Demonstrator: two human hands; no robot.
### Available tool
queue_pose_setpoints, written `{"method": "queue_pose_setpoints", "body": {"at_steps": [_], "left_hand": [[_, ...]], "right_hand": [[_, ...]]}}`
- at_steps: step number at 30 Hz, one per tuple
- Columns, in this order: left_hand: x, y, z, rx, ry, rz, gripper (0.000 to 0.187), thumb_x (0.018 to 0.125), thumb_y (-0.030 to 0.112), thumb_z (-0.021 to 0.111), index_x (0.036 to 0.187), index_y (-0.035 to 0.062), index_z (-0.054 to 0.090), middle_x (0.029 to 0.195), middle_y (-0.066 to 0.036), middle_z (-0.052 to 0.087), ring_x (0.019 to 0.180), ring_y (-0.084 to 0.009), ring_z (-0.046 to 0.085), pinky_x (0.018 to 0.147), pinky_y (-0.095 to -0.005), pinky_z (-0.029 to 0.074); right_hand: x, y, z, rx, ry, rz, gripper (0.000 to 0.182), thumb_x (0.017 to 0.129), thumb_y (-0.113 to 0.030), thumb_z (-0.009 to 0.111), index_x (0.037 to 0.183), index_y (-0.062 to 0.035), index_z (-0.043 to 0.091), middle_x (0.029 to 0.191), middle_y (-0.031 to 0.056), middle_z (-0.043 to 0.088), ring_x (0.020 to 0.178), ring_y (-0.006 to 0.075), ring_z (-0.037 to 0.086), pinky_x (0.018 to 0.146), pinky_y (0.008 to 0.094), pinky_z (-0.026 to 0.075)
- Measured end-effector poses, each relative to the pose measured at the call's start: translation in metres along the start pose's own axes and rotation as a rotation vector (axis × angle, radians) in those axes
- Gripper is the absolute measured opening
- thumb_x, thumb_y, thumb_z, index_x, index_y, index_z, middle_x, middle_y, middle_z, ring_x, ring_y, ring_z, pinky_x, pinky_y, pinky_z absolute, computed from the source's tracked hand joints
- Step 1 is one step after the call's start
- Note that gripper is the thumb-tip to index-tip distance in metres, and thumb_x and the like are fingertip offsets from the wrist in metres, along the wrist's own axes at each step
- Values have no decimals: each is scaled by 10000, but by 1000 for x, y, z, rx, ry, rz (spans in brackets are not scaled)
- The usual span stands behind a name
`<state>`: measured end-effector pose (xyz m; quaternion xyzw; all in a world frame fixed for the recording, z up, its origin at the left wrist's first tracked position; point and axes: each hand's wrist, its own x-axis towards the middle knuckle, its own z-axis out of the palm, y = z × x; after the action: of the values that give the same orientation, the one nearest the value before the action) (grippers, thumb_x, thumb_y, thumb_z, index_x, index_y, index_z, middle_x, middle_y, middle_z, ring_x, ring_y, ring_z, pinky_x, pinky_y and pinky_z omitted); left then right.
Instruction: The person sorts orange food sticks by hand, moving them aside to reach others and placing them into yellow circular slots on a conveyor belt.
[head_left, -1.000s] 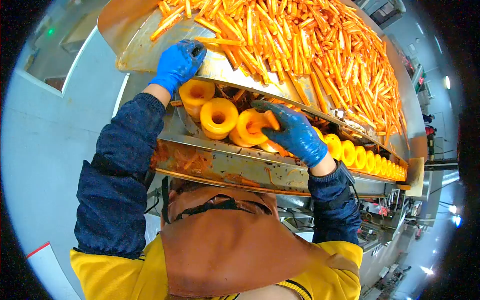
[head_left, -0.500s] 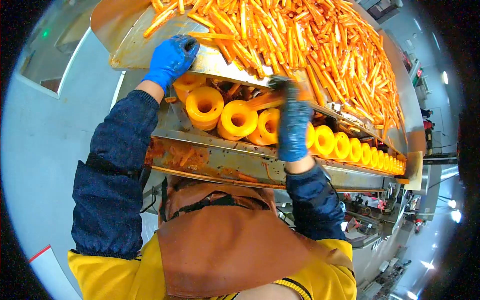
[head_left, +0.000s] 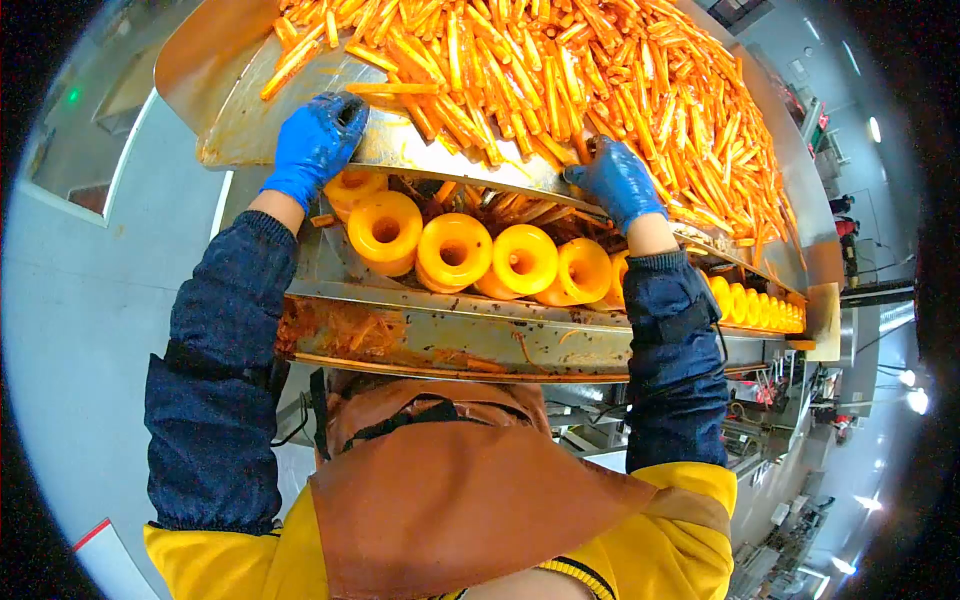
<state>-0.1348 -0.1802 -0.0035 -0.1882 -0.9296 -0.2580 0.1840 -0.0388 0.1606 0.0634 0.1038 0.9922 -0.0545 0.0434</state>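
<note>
Orange sticks (head_left: 660,100) lie heaped on a metal tray (head_left: 235,125). At the tray's near left edge is my left hand (head_left: 318,145) in a blue glove, its fingers curled in; whatever they hold, if anything, is hidden. My right hand (head_left: 622,185), also gloved in blue with dark smears, reaches the near side of the heap. Its thumb and fingers are apart beside the sticks, with no stick clearly gripped. Below the tray edge runs a row of hollow yellow cylinders (head_left: 452,252); my right forearm crosses over part of it.
A metal trough (head_left: 450,335) with orange scraps runs between the cylinders and my brown apron (head_left: 460,500). A pale board (head_left: 825,320) stands at the row's right end. Machinery fills the right background, where people are partly visible.
My right hand has moved up and right from over the cylinders to the heap. The blurred orange sticks it held are no longer in it. The view has shifted slightly.
</note>
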Motion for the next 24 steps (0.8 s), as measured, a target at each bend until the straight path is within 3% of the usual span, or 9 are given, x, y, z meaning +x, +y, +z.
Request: {"method": "queue_pose_setpoints", "body": {"at_steps": [7,8,9,13,17,18,19,21,24], "left_hand": [[1,1,-3,-14,8,27,279,859,328,556,937,86,672,974,-147,653,899,-335,615,790,-411,496],[1,3,-3,-5,8,2,278,860,329,556,935,88,672,971,-144,654,895,-335,616,787,-411,497],[-1,4,-3,3,4,-25,277,861,330,555,933,90,671,968,-140,655,892,-335,616,785,-410,498],[0,-1,2,-5,12,-13,276,864,333,552,928,93,672,961,-137,655,888,-335,616,780,-410,498],[-1,-2,1,8,19,21,275,867,335,547,933,102,675,962,-137,655,886,-334,617,781,-411,498],[0,-3,1,11,22,32,275,867,336,545,936,104,676,961,-136,655,885,-333,618,781,-412,499],[1,-5,2,13,23,28,275,867,336,545,936,104,676,961,-136,655,885,-333,618,781,-412,499],[1,-5,3,24,14,32,274,867,334,546,936,104,680,964,-136,655,882,-333,619,781,-412,500],[1,-3,3,18,24,16,275,866,333,546,938,104,681,965,-135,655,880,-332,621,776,-414,502]], "right_hand": [[16,28,-11,-81,19,45,345,753,-304,625,967,-36,662,983,239,646,948,380,623,847,446,491],[2,25,-18,166,180,108,352,752,-315,631,963,-36,663,965,234,649,924,377,630,840,442,491],[-16,13,-31,382,266,147,297,772,-257,647,957,-26,663,897,177,680,849,302,659,789,387,510],[-66,-24,17,1490,390,-261,129,810,-80,656,928,-29,658,847,25,653,795,107,591,713,269,485],[-94,-52,71,1308,-79,45,196,806,-100,684,978,-25,628,898,20,644,804,108,578,714,264,484],[-94,-52,71,1246,-83,63,259,825,-74,654,1070,-8,602,948,31,634,822,112,576,726,255,483],[-96,-61,75,1492,233,-110,273,848,-107,637,1110,-29,632,843,-18,645,644,44,513,532,203,402],[-100,-62,64,1477,334,-114,302,863,-102,615,1155,-28,618,909,-13,654,651,44,511,530,210,399],[-97,-67,91,1384,144,-112,279,852,-130,645,1110,-26,631,929,14,660,766,82,563,649,246,456]]}}
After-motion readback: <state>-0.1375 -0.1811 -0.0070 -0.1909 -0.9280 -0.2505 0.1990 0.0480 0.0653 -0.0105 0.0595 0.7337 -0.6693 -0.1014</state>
